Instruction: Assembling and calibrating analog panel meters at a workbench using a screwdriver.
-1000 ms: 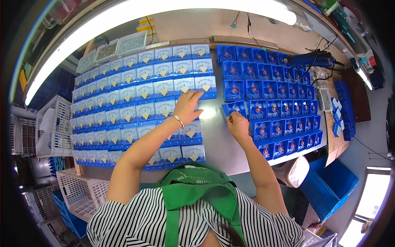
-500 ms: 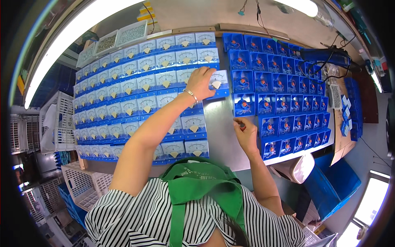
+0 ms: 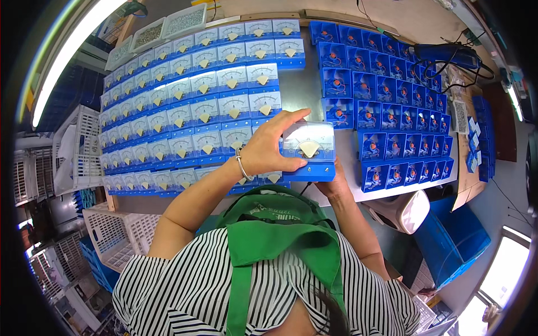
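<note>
Close in front of me is an analog panel meter (image 3: 309,147) with a clear front, a pale fan-shaped piece on its dial and a blue base. My left hand (image 3: 263,150) grips it from the left, thumb at the lower edge and forefinger reaching over the top. Behind the meter's lower right side is my right hand (image 3: 338,185); its fingers are hidden. A thin dark thing (image 3: 306,189) shows just below the meter; I cannot make out its kind. On the left of the table stand rows of similar meters (image 3: 204,84).
On the right, rows of open blue housings (image 3: 367,115) hold orange parts and wires. A dark power tool (image 3: 448,54) with cables lies behind them. White trays of small metal parts (image 3: 185,21) stand at the back left. A blue bin (image 3: 457,241) is at the lower right.
My left hand has brought the meter from the rows toward me. My right hand has moved up behind its lower side. The view has shifted, so the table rows appear higher.
</note>
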A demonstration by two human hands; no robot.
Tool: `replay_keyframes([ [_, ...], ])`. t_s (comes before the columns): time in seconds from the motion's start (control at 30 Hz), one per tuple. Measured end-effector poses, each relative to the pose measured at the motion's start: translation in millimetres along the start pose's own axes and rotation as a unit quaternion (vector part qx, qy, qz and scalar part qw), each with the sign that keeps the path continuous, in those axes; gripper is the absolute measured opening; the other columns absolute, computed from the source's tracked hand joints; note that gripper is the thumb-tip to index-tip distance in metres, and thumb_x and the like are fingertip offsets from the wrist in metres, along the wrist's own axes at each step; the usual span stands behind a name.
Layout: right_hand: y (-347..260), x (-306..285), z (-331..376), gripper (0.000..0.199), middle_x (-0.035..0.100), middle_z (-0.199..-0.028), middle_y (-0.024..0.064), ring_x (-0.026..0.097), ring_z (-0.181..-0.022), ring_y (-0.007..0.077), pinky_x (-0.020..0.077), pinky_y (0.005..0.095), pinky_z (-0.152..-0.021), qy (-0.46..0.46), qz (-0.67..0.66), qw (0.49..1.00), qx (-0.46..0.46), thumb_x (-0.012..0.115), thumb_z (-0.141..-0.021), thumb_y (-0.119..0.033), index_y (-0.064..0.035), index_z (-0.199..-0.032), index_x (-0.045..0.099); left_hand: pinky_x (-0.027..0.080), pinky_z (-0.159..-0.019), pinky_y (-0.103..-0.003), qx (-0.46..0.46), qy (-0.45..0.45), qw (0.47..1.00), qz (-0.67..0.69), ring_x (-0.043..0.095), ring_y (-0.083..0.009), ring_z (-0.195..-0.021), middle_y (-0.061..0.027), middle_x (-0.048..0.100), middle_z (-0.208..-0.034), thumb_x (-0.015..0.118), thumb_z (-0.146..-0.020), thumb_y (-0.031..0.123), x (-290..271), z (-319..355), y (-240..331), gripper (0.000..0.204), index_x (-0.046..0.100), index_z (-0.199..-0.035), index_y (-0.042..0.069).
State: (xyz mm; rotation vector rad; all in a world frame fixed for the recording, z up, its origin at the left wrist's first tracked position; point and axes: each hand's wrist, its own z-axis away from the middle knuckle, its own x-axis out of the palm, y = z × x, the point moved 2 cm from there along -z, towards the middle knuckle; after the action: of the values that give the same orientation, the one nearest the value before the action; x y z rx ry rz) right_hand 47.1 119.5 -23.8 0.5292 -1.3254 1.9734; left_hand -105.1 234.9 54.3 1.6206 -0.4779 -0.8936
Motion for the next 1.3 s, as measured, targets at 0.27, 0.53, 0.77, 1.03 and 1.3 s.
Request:
replay_keyframes([
  [0.27, 10, 5, 7, 0.020, 0.069, -0.099, 0.0089, 0.067, -0.087, 0.0171, 0.0558, 0.0312, -0.077, 0.009, -0.061, 0.997, -0.040, 0.066, -0.085, -0.008, -0.0032, -0.104, 0.067, 0.039, -0.100, -0.034, -0.026, 0.013, 0.998, 0.051, 0.052, -0.0233, -0.114, -0.0127, 0.052, -0.125, 0.079, -0.061, 0.024, 6, 9, -3, 0.092, 0.039, -0.143, 0.009],
  [0.53, 23, 4, 16, 0.052, 0.063, -0.112, 0.0089, 0.063, -0.100, 0.0196, 0.0521, 0.0360, -0.089, 0.030, 0.065, 0.991, -0.114, 0.070, -0.083, -0.038, -0.0023, -0.119, 0.056, 0.039, -0.100, -0.033, -0.027, 0.031, 0.997, 0.063, 0.051, -0.0232, -0.115, -0.0130, 0.051, -0.125, 0.079, -0.061, 0.024, 6, 11, -5, 0.093, 0.038, -0.143, 0.008],
  [0.77, 25, 7, 16, 0.051, 0.063, -0.110, 0.0071, 0.063, -0.099, 0.0181, 0.0521, 0.0349, -0.087, 0.061, 0.052, 0.990, -0.116, 0.072, -0.082, -0.036, -0.0026, -0.117, 0.056, 0.039, -0.100, -0.033, -0.035, 0.031, 0.997, 0.062, 0.051, -0.0236, -0.115, -0.0135, 0.051, -0.125, 0.079, -0.061, 0.026, 6, 9, -7, 0.093, 0.039, -0.143, 0.008],
  [1.03, 28, 5, 14, 0.057, 0.062, -0.111, 0.0070, 0.062, -0.100, 0.0183, 0.0522, 0.0347, -0.087, 0.082, 0.060, 0.988, -0.115, 0.073, -0.080, -0.042, -0.0024, -0.117, 0.056, 0.038, -0.101, -0.033, -0.048, 0.034, 0.996, 0.067, 0.051, -0.0237, -0.116, -0.0137, 0.051, -0.125, 0.080, -0.061, 0.027, 5, 8, -9, 0.093, 0.040, -0.142, 0.007],
  [1.3, 14, -17, 12, 0.015, 0.064, -0.085, 0.0034, 0.054, -0.068, 0.0081, 0.0475, 0.0239, -0.064, 0.034, 0.234, 0.969, -0.071, 0.060, -0.090, -0.014, -0.0014, -0.098, 0.062, 0.039, -0.101, -0.034, -0.046, 0.043, 0.998, 0.030, 0.052, -0.0251, -0.115, -0.0147, 0.053, -0.123, 0.079, -0.061, 0.026, 2, 15, -16, 0.091, 0.041, -0.141, 0.007],
])
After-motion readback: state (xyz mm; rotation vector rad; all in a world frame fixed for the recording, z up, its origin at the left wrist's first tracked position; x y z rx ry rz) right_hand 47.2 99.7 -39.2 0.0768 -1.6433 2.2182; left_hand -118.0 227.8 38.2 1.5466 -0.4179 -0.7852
